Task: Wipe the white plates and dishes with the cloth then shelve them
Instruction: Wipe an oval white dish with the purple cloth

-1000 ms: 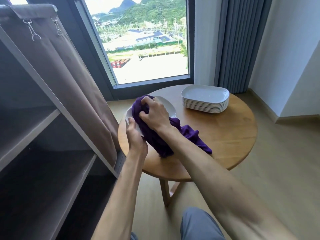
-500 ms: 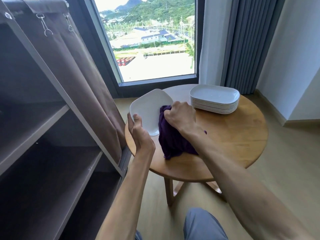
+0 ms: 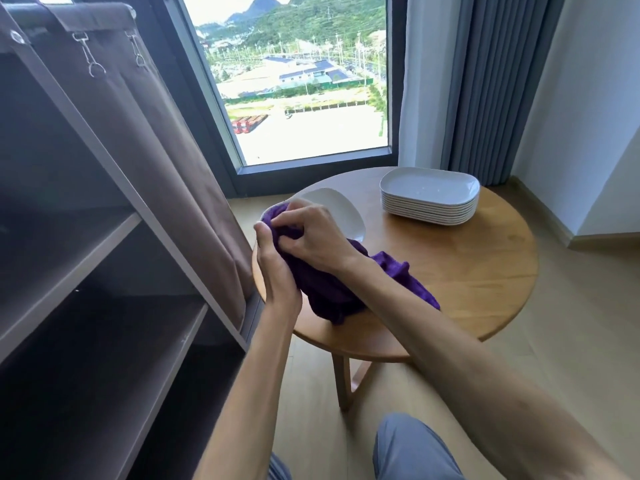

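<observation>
A white plate (image 3: 341,213) is held tilted above the left edge of the round wooden table (image 3: 485,271). My left hand (image 3: 277,268) grips the plate's near rim from below, thumb up. My right hand (image 3: 311,233) clutches a purple cloth (image 3: 332,289) and presses it onto the plate's left part, covering much of it. The cloth's tail trails down to the right over the table. A stack of several white dishes (image 3: 429,195) stands at the table's far side.
A dark shelf unit (image 3: 104,271) with bare boards stands at my left, its brown fabric cover (image 3: 166,150) hanging beside the table. Behind the table are a window and grey curtains (image 3: 485,81). My knee (image 3: 415,448) shows below.
My right hand has swept the cloth from the plate's right edge back across to its left part. The plate's face, bare half a second ago, is mostly covered again.
</observation>
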Motion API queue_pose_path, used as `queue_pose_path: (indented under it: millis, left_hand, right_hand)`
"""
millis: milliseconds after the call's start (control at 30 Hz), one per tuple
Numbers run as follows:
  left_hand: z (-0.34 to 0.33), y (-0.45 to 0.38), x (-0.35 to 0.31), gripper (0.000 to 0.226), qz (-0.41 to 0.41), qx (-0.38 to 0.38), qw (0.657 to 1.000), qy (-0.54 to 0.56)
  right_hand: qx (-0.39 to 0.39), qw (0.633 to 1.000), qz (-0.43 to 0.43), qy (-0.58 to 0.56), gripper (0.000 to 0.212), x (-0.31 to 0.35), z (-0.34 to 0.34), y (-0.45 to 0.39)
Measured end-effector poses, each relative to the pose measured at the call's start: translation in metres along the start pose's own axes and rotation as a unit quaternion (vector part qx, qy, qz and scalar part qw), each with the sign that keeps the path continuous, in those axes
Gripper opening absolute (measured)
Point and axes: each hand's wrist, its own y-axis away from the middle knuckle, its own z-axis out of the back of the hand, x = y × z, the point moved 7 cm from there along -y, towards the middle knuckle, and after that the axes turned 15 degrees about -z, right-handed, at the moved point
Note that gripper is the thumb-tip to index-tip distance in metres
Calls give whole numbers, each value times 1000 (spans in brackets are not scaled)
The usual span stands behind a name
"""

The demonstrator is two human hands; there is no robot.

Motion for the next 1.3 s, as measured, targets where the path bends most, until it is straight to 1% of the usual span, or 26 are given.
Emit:
queue_pose_path:
  millis: [33, 100, 167, 267, 367, 433, 500, 567, 600, 667, 767, 867, 967, 1000, 1067, 1133, 1167, 1200, 1233, 1300]
  left_hand:
    - [-1, 0, -3, 59, -5, 12, 1000, -9]
    - [0, -1, -7, 48, -7, 23, 999, -37]
    - [3, 0, -11, 35, -13, 5, 998, -65]
    - [12, 2, -16, 35, -54, 2, 995, -83]
    - [17, 4, -18, 43, -73, -6, 992, -99]
    - [17, 7, -20, 47, -80, -18, 991, -104]
    - [14, 10, -22, 48, -87, -31, 989, -116]
    - [9, 12, -29, 43, -109, -43, 986, -119]
    - [6, 12, -30, 42, -118, -51, 985, -114]
    - [0, 13, -30, 41, -124, -65, 984, -109]
    - [-6, 19, -26, 42, -134, -72, 981, -123]
    - [-11, 15, -20, 48, -131, -71, 978, -146]
    - [-13, 12, -17, 43, -126, -90, 978, -141]
    - [-14, 12, -17, 41, -127, -85, 979, -136]
    - [-19, 8, -15, 42, -116, -40, 986, -114]
    - [-23, 2, -8, 63, -63, 9, 994, -93]
    - [-25, -1, -5, 70, -27, 25, 996, -76]
    - [-27, -2, -4, 70, -1, 32, 998, -52]
    - [-27, -3, -4, 67, 13, 33, 999, -34]
    - [-25, -7, -7, 70, 20, 40, 998, -46]
  right_hand:
    - [-17, 1000, -8, 8, 17, -1, 0, -7]
    - [-55, 997, -55, 23, 17, -9, 1, -23]
    - [-84, 990, -103, 45, 16, -21, 3, -36]
    - [-103, 976, -180, 65, 20, -51, 9, -47]
    - [-105, 962, -235, 92, 25, -78, 18, -48]
    - [-118, 958, -247, 87, 29, -86, 23, -43]
    - [-137, 960, -243, 5, 35, -88, 28, -34]
    - [-129, 955, -249, -91, 40, -89, 28, -23]
    - [-122, 952, -257, -116, 41, -89, 24, -17]
    - [-124, 952, -264, -97, 38, -88, 18, -6]
    - [-135, 953, -270, -2, 30, -85, 19, 8]
    - [-122, 957, -256, 62, 24, -70, 17, 22]
    - [-120, 966, -212, 91, 31, -50, 16, 31]
    - [-104, 969, -207, 83, 36, -48, 19, 30]
    - [-39, 979, -198, 24, 44, -49, 24, 22]
    - [25, 984, -167, -55, 45, -43, 27, 14]
    - [36, 985, -146, -80, 41, -37, 29, 10]
    - [35, 988, -118, -89, 36, -31, 31, 5]
    - [26, 993, -85, -84, 28, -24, 32, 0]
    - [11, 998, -40, -46, 6, -14, 32, -10]
